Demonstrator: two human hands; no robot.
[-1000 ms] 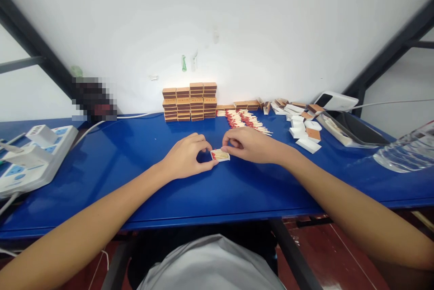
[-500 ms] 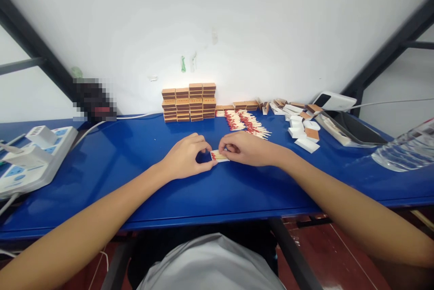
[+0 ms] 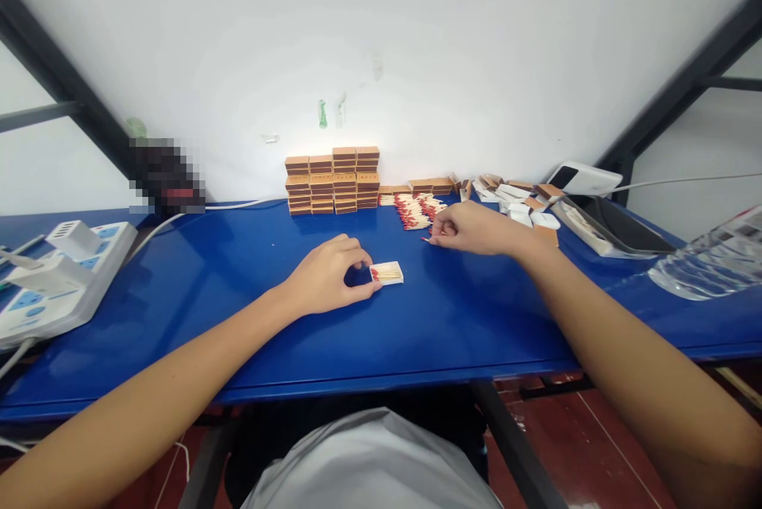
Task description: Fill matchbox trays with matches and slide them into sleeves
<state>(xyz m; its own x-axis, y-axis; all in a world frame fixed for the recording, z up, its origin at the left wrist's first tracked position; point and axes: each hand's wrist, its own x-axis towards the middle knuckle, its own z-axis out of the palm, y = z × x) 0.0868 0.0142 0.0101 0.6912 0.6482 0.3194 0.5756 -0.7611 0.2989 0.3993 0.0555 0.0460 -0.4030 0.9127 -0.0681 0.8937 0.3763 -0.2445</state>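
Currently, the white tray (image 3: 391, 283) is held at its left end between the left hand's (image 3: 325, 275) fingers, its long axis laid roughly left to right on the surface (image 3: 417, 334). From the right hand (image 3: 470, 227), where a match (image 3: 425, 239) appears pinched beside the match pile (image 3: 410, 211), the tray is found leftward and nearer the body.

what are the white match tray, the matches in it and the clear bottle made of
Tray: probably matte white card, with thin, plain walls. Matches: likely bare wood, pale sticks with red heads. Bottle: seemingly glossy plastic, see-through with ridges and highlights.
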